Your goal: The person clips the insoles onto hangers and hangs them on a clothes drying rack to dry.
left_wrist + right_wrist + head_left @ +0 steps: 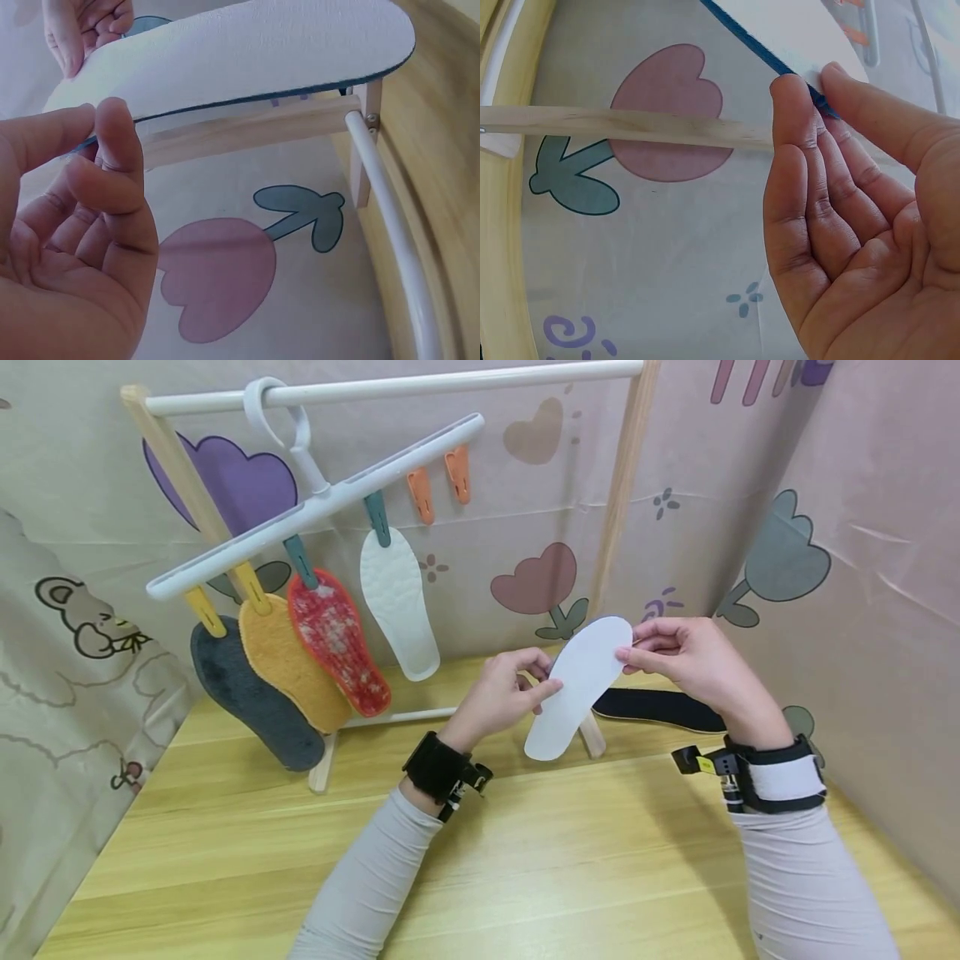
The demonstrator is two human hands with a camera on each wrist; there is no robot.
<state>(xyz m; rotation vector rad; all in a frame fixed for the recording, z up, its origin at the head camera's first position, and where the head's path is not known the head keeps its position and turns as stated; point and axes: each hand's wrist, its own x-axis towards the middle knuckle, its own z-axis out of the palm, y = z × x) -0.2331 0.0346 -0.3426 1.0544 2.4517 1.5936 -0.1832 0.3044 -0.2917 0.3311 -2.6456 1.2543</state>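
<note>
White insole (579,685) pinched between left hand (504,693) and right hand (686,662) grips, above table.

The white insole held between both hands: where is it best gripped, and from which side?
Judging by its flat, thin shape, the white insole is best pinched at its edges, thumb on one face and fingers on the other. The left hand holds its long side edge from the left; the right hand pinches the rounded upper end from the right, keeping it from flopping.
</note>
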